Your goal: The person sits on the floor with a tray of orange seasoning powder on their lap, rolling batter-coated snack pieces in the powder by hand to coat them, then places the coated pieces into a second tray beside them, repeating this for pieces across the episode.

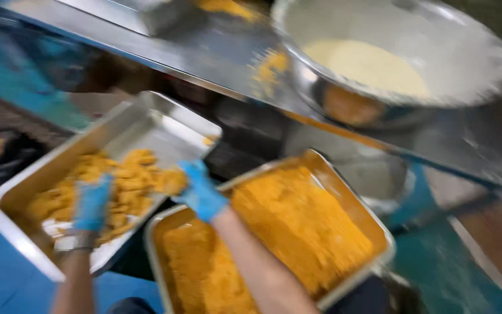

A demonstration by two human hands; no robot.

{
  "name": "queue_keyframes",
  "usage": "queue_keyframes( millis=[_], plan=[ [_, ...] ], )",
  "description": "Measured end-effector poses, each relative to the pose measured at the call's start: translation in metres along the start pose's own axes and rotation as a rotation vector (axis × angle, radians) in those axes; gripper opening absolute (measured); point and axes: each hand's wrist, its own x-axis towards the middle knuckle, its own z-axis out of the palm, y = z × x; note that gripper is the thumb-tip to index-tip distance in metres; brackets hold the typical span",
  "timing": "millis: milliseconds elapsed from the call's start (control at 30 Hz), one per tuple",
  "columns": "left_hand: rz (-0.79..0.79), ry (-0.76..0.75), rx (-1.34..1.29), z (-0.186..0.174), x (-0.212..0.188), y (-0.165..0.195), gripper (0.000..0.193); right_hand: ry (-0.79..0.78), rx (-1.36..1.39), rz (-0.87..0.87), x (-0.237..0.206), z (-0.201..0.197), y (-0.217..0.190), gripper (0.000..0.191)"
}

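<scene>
The right hand (201, 192), in a blue glove, sits at centre frame over the gap between two steel trays, its fingers closed around a crumb-coated orange piece (171, 181) that pokes out toward the left. That piece lies just left of the right fingertips, already above the near edge of the left tray (13, 229), whose long axis runs from lower left up to the upper middle of the frame. The left hand (92, 203), also blue-gloved, lies lower left, palm down on the heap of breaded pieces (126, 174) in that tray; whether its fingers curl around one I cannot tell through the blur. The held piece is nearer the right hand. The crumb tray (373, 227) fills the lower middle.
</scene>
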Motion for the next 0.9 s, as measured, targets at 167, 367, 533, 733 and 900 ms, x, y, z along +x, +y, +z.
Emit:
queue_keyframes(
  millis=[167,367,533,733,900],
  plan=[
    [-0.392,0.316,-0.761,-0.01,-0.051,-0.001,0.057,-0.038,-1.043,-0.512,-0.034,-0.067,-0.055,0.047],
    [-0.574,0.056,-1.35,-0.011,-0.124,0.084,0.061,0.21,-1.997,-0.094,-0.179,-0.286,-0.144,0.035],
    [-0.522,-0.135,-1.476,-0.008,-0.115,0.147,0.064,0.175,-1.815,0.302,-0.221,-0.37,-0.128,0.055],
    [-0.294,-0.166,-1.272,-0.032,-0.101,0.165,0.065,0.527,-1.871,0.203,-0.209,-0.367,-0.136,0.072],
    [-0.522,-0.326,-1.292,-0.043,-0.111,0.177,0.066,0.235,-1.987,0.682,-0.228,-0.341,-0.125,0.095]
  ],
)
